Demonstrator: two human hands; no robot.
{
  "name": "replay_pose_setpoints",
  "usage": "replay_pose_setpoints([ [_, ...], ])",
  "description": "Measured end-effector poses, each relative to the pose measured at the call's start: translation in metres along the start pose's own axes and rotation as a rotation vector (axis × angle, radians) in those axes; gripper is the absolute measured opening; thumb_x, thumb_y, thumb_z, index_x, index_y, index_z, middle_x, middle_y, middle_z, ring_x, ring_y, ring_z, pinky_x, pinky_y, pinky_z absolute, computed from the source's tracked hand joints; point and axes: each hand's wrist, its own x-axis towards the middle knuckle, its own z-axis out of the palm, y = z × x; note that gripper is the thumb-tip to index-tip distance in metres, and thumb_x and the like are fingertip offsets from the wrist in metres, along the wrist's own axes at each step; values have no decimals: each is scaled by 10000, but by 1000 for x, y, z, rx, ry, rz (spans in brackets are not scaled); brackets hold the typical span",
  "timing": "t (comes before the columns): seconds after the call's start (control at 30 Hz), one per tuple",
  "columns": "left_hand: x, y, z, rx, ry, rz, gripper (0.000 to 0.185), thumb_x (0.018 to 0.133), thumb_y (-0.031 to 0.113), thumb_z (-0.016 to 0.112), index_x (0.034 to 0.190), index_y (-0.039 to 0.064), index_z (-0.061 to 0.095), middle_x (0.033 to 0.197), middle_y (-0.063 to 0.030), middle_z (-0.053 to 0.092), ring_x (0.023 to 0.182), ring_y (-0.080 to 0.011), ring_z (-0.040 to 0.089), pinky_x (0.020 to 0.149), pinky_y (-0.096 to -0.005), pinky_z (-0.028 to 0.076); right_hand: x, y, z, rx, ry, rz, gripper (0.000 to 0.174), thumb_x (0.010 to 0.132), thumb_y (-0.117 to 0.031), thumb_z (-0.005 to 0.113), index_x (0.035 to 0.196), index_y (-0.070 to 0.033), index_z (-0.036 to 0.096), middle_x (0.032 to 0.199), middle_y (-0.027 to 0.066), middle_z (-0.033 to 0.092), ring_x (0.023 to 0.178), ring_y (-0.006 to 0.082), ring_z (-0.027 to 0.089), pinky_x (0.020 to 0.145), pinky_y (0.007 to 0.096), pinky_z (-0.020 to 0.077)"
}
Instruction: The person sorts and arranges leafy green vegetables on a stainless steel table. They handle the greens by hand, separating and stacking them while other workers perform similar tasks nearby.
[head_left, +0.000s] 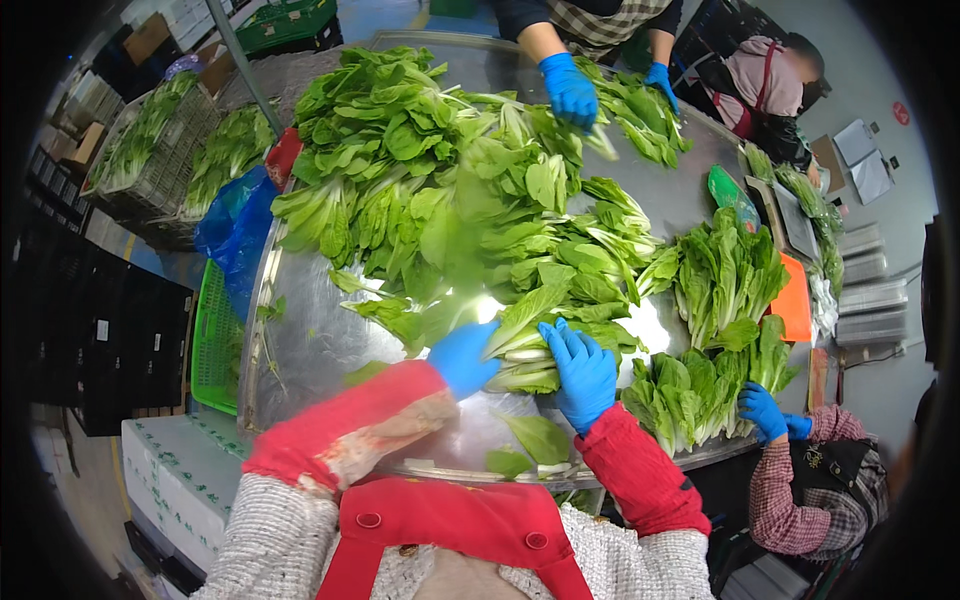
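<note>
My left hand (465, 361), in a blue glove, closes around the left end of a bunch of leafy greens (517, 367) with pale stems. From the other side, my blue-gloved right hand (582, 373) grips the same bunch, its fingers over the stems and leaves. The bunch lies low over the near part of a metal table (300, 345). Just beyond my hands spreads a large heap of the same greens (420, 172). Loose leaves (536, 439) rest on the metal between my forearms, close to the near edge.
Across the table, a co-worker's gloved hand (570, 90) touches the greens. Another's gloved hand (761, 411) is at stacked bunches (724, 285) on the right. A blue plastic bag (238, 225) hangs by the left edge above a green crate (214, 337). An orange tray (793, 298) sits far right.
</note>
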Motion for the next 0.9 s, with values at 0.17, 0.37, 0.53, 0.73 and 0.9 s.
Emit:
replay_pose_setpoints([
  [0.17,-61,25,-60,-244,212,-102,605,767,206,706,1287,21,461,1098,-160,593,1025,-271,587,849,-377,483,46,-33,-82,-121,135,-347,654,761,-107,587,1390,-228,457,1351,31,520,1080,212,538,739,333,404],
  [0.37,-81,2,-60,-668,245,-369,814,825,125,678,1477,42,198,1314,-186,458,1095,-226,541,898,-338,480,125,14,-48,-449,112,-478,604,833,-140,518,1414,-236,383,1498,18,304,1326,263,373,1145,505,180],
  [0.53,-135,-39,-71,-799,347,-495,624,838,20,633,1403,15,368,1283,-166,507,1065,-181,557,928,-310,469,100,-11,-70,40,252,-116,585,725,-29,595,1296,-100,484,1170,128,551,1032,313,538,863,456,428],
  [0.73,-115,-19,-56,163,243,46,372,747,230,706,1095,112,649,907,-138,599,834,-327,575,727,-410,463,50,-111,32,542,121,117,458,822,-286,670,1249,-142,589,560,100,584,454,279,569,464,382,458],
  [0.9,-84,-32,-52,697,-178,-72,259,751,255,663,983,141,686,878,-123,619,815,-334,596,700,-448,479,97,-137,52,439,-205,299,835,757,-338,692,1451,-105,292,804,169,644,687,336,634,631,426,501],
])
